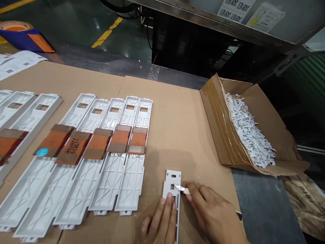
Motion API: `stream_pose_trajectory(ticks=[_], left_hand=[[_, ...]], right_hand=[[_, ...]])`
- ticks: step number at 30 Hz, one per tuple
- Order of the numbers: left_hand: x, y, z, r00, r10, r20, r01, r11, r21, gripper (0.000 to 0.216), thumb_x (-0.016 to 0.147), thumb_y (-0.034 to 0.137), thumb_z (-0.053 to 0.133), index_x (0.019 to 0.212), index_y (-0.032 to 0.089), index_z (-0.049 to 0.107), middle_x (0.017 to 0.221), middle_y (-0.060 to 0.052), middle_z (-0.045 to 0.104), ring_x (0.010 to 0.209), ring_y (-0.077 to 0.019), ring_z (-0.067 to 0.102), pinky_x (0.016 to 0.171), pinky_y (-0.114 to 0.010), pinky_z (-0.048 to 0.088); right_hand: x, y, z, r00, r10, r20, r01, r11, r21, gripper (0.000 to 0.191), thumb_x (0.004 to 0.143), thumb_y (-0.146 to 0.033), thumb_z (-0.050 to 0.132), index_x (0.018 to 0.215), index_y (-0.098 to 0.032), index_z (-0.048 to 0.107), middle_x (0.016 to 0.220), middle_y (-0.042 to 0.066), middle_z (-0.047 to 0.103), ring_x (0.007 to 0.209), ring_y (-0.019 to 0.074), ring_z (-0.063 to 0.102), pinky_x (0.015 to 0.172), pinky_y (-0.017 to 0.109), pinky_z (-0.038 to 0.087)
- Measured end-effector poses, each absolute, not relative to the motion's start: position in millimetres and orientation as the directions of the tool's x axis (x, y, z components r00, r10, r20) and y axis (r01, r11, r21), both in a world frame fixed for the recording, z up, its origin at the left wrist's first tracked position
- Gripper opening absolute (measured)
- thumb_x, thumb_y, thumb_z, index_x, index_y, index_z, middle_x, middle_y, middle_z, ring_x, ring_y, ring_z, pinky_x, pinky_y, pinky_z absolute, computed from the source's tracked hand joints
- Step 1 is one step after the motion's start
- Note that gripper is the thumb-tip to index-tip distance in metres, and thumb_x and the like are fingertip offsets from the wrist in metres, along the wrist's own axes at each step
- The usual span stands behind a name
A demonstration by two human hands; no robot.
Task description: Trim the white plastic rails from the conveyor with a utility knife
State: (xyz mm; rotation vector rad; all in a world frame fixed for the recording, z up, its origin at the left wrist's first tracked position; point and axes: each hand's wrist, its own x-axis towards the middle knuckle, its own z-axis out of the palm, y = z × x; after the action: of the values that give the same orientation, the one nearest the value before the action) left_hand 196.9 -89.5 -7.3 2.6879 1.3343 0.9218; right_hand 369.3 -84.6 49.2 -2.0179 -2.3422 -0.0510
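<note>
A small white plastic plate (172, 184) with cut-out slots lies on the cardboard-covered table near the front edge. My left hand (161, 223) presses flat on its lower part, fingers stretched out. My right hand (215, 217) pinches a small knife (182, 188) whose blade tip touches the plate's right edge beside a square opening.
Several long white plastic trays (111, 159) lie side by side to the left, each banded with orange-brown tape (119, 139). An open cardboard box (223, 135) of white plastic scraps (250, 134) lies on its side at the right. Papers (17, 62) rest at far left.
</note>
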Motion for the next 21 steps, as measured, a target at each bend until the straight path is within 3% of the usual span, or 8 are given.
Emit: stream_pose_trajectory(ticks=[10,21], left_hand=[[196,-92,-8,0.469,0.758,0.454,0.73,-0.622,0.284,0.033,0.088,0.024,0.038,0.107,0.02,0.065,0.111,0.0,0.067,0.109,-0.0099,0.052,0.072,-0.03,0.033],[194,-92,-7,0.487,0.758,0.434,0.721,-0.629,0.291,0.035,0.088,0.025,0.037,0.109,0.018,0.064,0.114,-0.002,0.065,0.114,-0.0107,0.049,0.074,-0.03,0.033]], right_hand=[[369,-82,51,-0.168,0.986,0.022,0.986,0.168,0.0,0.035,0.098,-0.027,0.025,0.101,-0.021,0.06,0.074,0.003,0.063,0.058,0.0125,0.06,0.053,0.024,0.04],[371,-70,59,-0.214,0.977,0.008,0.973,0.213,0.085,0.038,0.097,-0.026,0.024,0.092,-0.022,0.061,0.067,0.003,0.06,0.05,0.0147,0.056,0.047,0.027,0.036]])
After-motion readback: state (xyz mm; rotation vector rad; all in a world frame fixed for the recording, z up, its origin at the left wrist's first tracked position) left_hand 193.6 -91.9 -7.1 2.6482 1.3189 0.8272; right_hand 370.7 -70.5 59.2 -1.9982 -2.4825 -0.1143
